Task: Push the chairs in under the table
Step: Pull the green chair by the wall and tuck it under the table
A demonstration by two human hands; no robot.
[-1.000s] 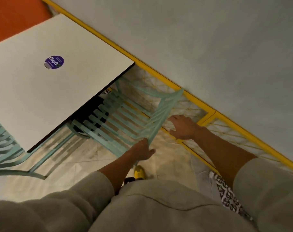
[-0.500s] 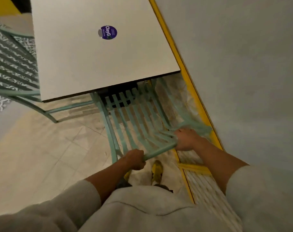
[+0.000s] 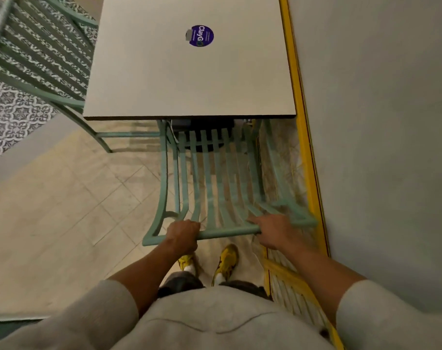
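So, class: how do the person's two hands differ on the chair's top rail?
The left hand is curled shut around the chair rail; the right hand lies flatter, fingers stretched forward. The left is sharp; the right is blurred. Both touch the same rail.

To your right, the wall (image 3: 381, 147) runs just beside the chair (image 3: 214, 188), leaving a narrow gap. Ahead, the table (image 3: 189, 79) edge overhangs the seat's front. Open floor (image 3: 63, 210) lies left; a second chair (image 3: 38, 59) flanks the table's left edge.
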